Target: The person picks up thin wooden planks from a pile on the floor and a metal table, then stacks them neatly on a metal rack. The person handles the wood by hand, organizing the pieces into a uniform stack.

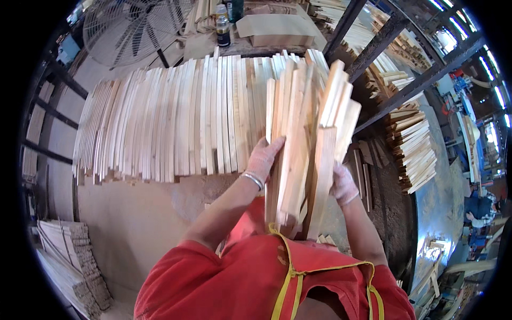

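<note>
Left to right: a row of wooden strips (pixel 176 122); the left hand (pixel 262 160), fingers gripping the bundle's left side; the bundle of strips (pixel 293 181), long axis pointing away from the body, between both hands; the right hand (pixel 343 184) clasping its right side, fingertips hidden.

Ahead of me, to the left, I see a wire-guarded fan (pixel 140 13), with a dark container (pixel 223 36) near a light brown cardboard box (pixel 282 39). On my right, a dark metal bar (pixel 410 87) slants upward; farther off is a person (pixel 482 212).
</note>
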A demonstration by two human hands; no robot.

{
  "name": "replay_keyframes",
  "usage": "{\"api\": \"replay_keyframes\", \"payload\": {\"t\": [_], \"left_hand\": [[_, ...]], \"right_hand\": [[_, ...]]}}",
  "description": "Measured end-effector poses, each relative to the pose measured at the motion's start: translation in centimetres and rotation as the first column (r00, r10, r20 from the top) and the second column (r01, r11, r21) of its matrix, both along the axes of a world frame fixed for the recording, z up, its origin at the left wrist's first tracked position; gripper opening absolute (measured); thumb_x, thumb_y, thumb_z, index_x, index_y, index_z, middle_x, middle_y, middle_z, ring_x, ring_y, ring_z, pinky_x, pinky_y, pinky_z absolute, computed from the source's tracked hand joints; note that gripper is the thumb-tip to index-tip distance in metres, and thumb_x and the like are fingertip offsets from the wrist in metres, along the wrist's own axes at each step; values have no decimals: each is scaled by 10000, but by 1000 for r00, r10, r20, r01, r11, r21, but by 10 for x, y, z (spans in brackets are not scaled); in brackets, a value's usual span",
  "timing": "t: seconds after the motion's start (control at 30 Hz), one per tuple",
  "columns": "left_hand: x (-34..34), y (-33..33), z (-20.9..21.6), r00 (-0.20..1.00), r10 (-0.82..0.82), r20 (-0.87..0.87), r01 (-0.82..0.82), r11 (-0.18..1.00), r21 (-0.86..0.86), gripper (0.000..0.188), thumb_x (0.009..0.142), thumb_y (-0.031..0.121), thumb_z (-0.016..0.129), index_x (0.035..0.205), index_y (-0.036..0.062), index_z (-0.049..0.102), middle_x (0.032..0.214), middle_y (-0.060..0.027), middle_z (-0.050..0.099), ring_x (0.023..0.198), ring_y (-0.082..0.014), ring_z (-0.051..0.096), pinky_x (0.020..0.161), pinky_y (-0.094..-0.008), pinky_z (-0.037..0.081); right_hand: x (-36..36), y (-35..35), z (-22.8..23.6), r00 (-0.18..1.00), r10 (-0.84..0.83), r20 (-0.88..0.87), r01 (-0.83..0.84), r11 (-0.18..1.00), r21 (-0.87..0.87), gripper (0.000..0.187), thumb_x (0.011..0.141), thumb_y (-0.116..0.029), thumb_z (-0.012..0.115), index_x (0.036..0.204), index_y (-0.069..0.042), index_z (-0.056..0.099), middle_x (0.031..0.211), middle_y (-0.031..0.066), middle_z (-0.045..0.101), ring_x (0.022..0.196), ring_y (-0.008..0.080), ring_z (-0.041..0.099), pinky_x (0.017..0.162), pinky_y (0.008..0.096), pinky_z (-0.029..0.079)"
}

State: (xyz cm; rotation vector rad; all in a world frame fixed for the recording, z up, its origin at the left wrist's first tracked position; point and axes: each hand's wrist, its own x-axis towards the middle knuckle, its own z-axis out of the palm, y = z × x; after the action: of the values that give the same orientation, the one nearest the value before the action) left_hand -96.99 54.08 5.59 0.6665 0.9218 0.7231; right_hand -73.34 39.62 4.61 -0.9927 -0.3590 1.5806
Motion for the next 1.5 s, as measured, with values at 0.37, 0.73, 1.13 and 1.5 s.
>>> {"api": "replay_keyframes", "payload": {"t": [0.37,0.73,1.13,1.5], "left_hand": [[90,183,-36,681,-34,-732,224,961,164,646,865,492,712,1159,-78,639,1041,-246,730,1004,-352,708,890,-455,548],[81,138,5,708,-18,-706,231,951,207,983,866,434,793,1648,132,281,1438,-290,583,1293,-446,614,1138,-498,485],[108,135,-35,932,-36,-361,111,976,188,1227,811,309,896,1708,145,75,1473,-276,564,1275,-312,616,1070,-429,523],[67,153,32,271,50,-961,399,903,159,967,851,341,767,1630,47,275,1437,-193,574,1300,-313,588,1105,-461,451]], "right_hand": [[28,157,37,739,-194,645,256,967,-3,799,925,-429,782,1524,22,507,1348,155,686,1244,227,633,1073,365,483],[77,114,-11,373,-169,912,154,981,119,733,853,-225,795,1485,21,518,1214,183,721,1098,279,685,1001,365,523],[110,126,59,670,-214,711,165,977,139,580,943,-174,747,1454,15,547,1173,65,660,1009,135,615,917,293,517],[112,150,168,655,-286,699,65,944,324,686,907,-281,779,1474,1,516,1128,67,689,883,121,622,766,269,538]]}}
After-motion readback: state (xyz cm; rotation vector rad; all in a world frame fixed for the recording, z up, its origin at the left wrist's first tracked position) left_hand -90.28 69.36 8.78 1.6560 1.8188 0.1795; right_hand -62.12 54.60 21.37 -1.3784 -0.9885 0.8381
